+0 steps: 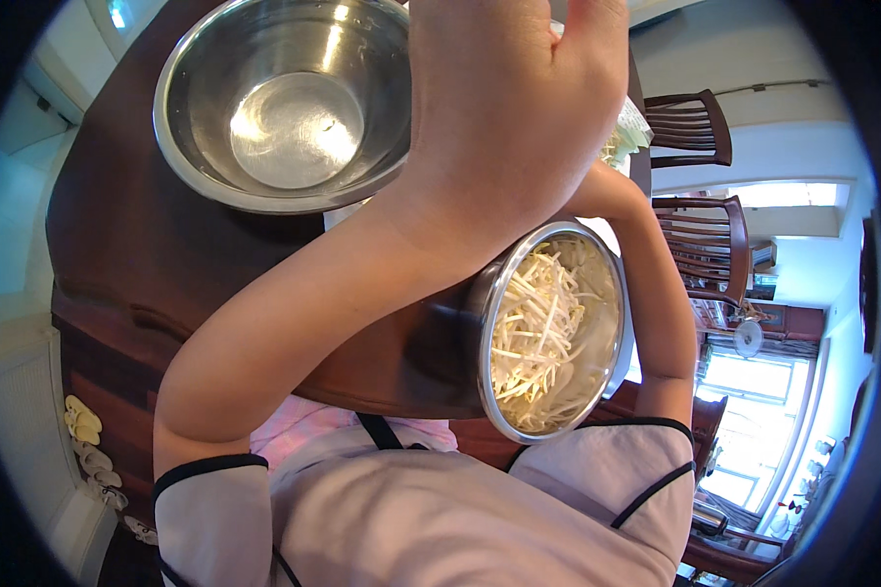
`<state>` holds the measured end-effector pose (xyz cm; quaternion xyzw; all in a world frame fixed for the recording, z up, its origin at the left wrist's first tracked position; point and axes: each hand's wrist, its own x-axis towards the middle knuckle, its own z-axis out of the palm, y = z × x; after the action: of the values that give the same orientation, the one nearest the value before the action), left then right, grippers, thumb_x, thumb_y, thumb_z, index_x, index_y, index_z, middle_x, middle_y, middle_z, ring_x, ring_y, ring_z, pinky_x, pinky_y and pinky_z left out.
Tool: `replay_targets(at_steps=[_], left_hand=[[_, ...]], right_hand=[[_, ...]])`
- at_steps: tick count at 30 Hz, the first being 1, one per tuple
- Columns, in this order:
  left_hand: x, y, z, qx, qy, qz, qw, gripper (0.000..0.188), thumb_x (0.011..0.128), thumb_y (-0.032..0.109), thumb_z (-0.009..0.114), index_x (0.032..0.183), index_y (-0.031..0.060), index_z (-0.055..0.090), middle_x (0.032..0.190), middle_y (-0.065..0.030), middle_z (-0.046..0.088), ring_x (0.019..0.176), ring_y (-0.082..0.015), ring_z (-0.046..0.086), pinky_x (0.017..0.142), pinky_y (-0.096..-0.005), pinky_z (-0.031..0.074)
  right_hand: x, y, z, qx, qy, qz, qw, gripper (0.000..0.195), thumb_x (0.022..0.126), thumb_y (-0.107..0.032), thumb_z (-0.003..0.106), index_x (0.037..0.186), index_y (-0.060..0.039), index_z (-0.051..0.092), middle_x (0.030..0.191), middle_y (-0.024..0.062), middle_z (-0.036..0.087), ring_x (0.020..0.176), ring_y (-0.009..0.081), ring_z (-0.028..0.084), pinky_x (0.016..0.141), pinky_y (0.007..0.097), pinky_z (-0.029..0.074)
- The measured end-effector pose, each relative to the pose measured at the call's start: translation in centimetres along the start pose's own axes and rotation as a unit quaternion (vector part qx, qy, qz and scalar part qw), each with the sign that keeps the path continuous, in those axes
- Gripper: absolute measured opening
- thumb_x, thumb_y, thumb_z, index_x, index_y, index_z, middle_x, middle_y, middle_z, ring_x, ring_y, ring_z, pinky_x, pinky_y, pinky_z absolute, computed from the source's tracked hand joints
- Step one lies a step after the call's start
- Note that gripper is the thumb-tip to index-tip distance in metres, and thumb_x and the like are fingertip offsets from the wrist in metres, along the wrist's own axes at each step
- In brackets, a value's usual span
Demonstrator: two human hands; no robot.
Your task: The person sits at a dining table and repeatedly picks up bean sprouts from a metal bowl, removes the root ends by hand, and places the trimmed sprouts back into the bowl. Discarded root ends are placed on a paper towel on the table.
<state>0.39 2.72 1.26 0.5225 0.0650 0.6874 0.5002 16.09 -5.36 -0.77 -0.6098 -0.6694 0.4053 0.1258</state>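
Note:
My left hand (521,95) is close to the camera at the top of the view, and its fingers run past the upper edge. What it holds cannot be seen. My right hand is hidden behind it; only the right forearm (664,293) shows. Under my left forearm stands a metal bowl (487,352) at the table's near edge, with bean sprouts (539,323) heaped along one side. To the left, a larger stainless steel bowl (294,132) shows a shiny bare bottom with a small dark speck. My left hand covers part of its rim.
The dark wooden table (191,271) has a curved edge. Beyond my left wrist lie more sprouts (611,147) beside printed paper or wrapping (635,125). Wooden chairs (705,249) stand to the right. Slippers and shoes (92,447) line the floor at left.

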Motion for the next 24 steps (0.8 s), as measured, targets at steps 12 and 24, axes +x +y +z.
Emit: replay_targets(at_steps=[12,24], left_hand=[[-0.5,0.7,-1.0,0.081,-0.069,-0.066,0.992,0.021,0.096,0.007,0.061,0.115,0.0025,0.069,0.112,-0.0048,0.071,0.100,-0.0082,0.062,0.079,-0.0224,0.048],[-2.0,1.3,0.5,0.020,-0.150,-0.290,0.945,0.024,0.090,0.002,0.066,0.114,-0.0031,0.068,0.111,-0.0089,0.070,0.094,-0.0103,0.064,0.074,-0.0246,0.056]], right_hand=[[-3.6,-1.0,-1.2,-0.018,0.207,0.012,0.978,0.007,0.080,-0.005,0.077,0.084,-0.0019,0.072,0.057,-0.0054,0.039,0.056,0.0063,0.036,0.052,0.0268,0.031],[-5.8,-3.4,-1.7,0.298,0.361,-0.048,0.882,0.019,0.086,-0.019,0.078,0.092,-0.0029,0.071,0.069,-0.0080,0.058,0.056,-0.0011,0.044,0.048,0.0172,0.029]])
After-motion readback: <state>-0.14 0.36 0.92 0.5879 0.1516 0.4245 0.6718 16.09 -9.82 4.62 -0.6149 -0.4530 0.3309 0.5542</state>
